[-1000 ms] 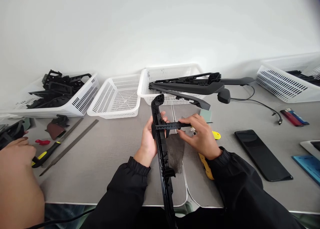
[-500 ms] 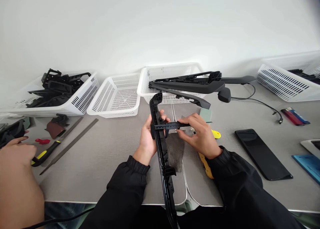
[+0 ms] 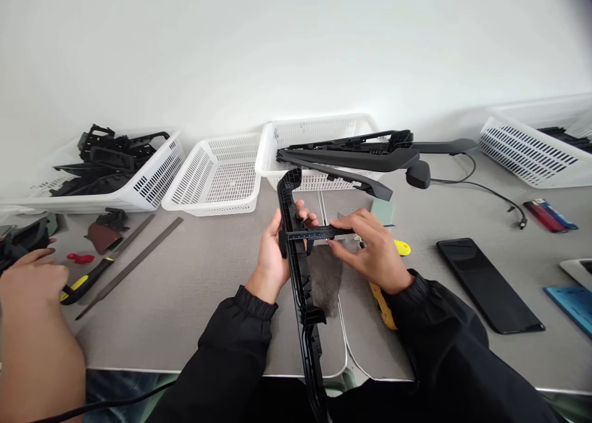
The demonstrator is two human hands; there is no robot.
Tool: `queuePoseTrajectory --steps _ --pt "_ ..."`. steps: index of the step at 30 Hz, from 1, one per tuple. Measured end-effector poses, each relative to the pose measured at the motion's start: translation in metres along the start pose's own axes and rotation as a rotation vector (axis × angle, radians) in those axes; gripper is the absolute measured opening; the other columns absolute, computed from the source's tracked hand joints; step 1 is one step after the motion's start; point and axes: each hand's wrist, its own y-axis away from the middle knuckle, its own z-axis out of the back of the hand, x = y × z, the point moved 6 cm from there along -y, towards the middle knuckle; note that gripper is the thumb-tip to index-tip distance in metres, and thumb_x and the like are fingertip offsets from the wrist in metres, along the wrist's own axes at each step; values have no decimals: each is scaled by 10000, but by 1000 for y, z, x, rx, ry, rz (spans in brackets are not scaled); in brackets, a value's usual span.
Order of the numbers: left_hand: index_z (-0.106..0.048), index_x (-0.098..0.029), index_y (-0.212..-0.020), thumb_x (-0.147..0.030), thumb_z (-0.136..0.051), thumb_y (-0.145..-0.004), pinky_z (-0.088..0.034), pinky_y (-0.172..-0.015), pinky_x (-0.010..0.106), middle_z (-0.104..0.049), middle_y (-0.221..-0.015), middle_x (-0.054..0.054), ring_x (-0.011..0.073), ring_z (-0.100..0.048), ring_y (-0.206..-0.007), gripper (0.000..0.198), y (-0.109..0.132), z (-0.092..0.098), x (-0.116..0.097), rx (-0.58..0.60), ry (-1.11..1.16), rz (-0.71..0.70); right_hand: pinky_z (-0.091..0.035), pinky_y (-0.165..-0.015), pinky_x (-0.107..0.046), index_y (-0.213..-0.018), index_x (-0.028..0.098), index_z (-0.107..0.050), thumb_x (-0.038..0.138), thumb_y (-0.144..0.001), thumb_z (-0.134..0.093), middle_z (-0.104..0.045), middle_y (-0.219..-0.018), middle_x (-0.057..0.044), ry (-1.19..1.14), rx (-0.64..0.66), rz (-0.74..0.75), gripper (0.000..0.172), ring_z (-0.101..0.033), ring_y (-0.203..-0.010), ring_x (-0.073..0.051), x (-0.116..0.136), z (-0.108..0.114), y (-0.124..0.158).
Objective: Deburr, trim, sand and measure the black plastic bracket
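Observation:
A long black plastic trim piece (image 3: 300, 287) stretches from mid-table toward my body, its ribbed inner side showing. My left hand (image 3: 271, 256) is wrapped round its upper part. With the fingers and thumb of my right hand (image 3: 377, 247) I grip a dark vernier caliper (image 3: 314, 232). The caliper lies across the trim piece, its jaws on either side of it. Beneath the trim on the table is a dark grey worn patch or cloth (image 3: 325, 281). A yellow-handled cutter (image 3: 383, 306) lies partly hidden under my right wrist.
White baskets (image 3: 210, 207) line the wall, some with black plastic parts (image 3: 361, 158). Files (image 3: 134, 266) and a red clip-like item (image 3: 80, 258) lie left, near a co-worker's hand (image 3: 34, 281). A phone (image 3: 488, 284), lighters (image 3: 550, 216) and a cable (image 3: 490, 188) lie right.
The view has shifted very slightly. My hands, the trim piece and the caliper keep the same position relative to each other.

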Motion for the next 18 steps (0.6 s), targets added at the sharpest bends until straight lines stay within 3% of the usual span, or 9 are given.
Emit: queuePoseTrajectory --steps 7,12,18 --pt "-731 -146 -1205 -316 -527 -1079 -625 -925 343 -676 -862 56 211 -725 -900 293 0 0 1 4 9 10 -554 -753 -439 -1172 241 -754 185 -961 -773 -795 -955 -69 -13 -17 31 219 -655 -852 -271 0 0 0" --pt "-731 -118 -1128 -351 -433 -1133 -623 -933 334 -669 -865 65 209 -730 -903 379 0 1 2 29 16 12 -537 -745 -436 -1175 231 -757 190 -964 -790 -795 -943 -67 -10 -26 47 217 -649 -832 -265 0 1 0" --pt "-722 -114 -1194 -347 -425 -1141 -611 -937 338 -663 -868 63 206 -718 -894 381 0 0 3 17 36 13 -537 -744 -435 -1187 234 -758 198 -969 -787 -798 -954 -70 -9 -17 40 223 -650 -835 -267 0 1 0"
